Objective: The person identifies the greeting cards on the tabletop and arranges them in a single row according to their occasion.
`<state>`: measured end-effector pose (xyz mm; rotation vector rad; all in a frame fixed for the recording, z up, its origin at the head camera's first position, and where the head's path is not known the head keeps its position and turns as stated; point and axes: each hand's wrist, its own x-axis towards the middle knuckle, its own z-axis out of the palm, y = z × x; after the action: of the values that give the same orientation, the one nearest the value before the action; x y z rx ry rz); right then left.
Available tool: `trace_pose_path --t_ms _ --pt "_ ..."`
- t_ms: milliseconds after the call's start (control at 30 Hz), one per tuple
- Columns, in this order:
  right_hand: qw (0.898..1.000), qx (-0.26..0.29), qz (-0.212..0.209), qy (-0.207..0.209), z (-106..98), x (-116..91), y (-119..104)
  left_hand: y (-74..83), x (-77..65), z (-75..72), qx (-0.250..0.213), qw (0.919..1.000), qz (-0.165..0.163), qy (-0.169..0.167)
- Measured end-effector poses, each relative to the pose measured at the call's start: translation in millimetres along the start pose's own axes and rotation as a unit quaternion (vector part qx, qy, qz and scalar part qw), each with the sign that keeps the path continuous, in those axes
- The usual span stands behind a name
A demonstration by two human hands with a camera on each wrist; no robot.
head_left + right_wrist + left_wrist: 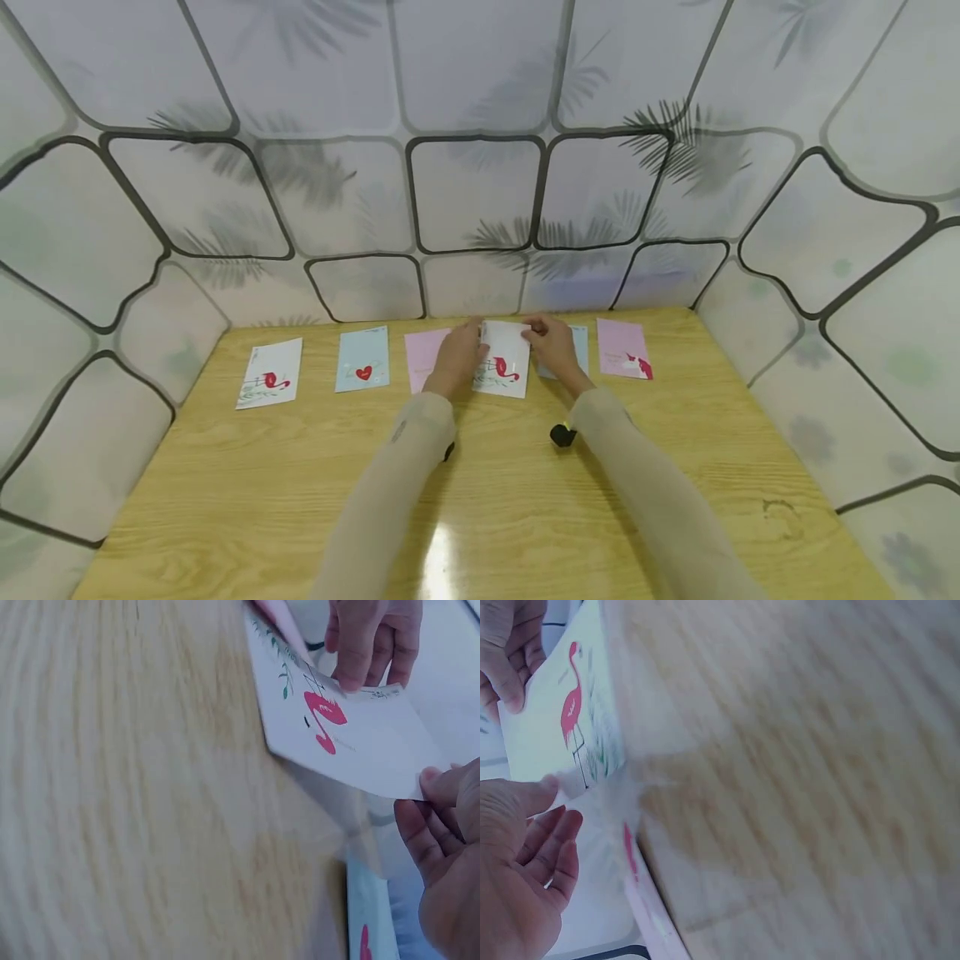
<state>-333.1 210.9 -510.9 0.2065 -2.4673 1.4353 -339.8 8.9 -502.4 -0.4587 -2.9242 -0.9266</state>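
A white card with a red flamingo (501, 354) is between the hands at the back of the table, its upper part lifted. The left hand (457, 360) pinches its left edge, thumb on the printed face and fingers behind. At the upper right corner the right hand (457, 832) grips it between thumb and fingers. In the right wrist view the card bows slightly. Partly covered by the left hand and wrist lies a pink card (422, 354). A light blue card (581, 343) shows from behind the right hand.
On the wooden table (262, 500), another white flamingo card (270, 375) and a blue heart card (363, 360) lie to the left. A pink card with a red unicorn (625, 350) lies at the right. Patterned fabric walls (480, 196) enclose the table's back and sides.
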Motion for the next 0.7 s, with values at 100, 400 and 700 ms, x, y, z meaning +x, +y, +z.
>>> trace_pose_path --t_ms 100,400,700 --pt "0.998 0.047 0.031 0.025 -4 -4 -12 2.5 -5.3 -6.4 -0.043 0.9983 0.018 0.034" --pt "0.990 0.130 0.056 0.030 -17 -23 -47 8.2 -25.2 -26.4 -0.135 0.9865 0.038 0.084" --pt "0.989 0.139 0.048 0.025 -27 -43 -64 17.7 -50.8 -40.8 -0.201 0.9736 0.059 0.091"
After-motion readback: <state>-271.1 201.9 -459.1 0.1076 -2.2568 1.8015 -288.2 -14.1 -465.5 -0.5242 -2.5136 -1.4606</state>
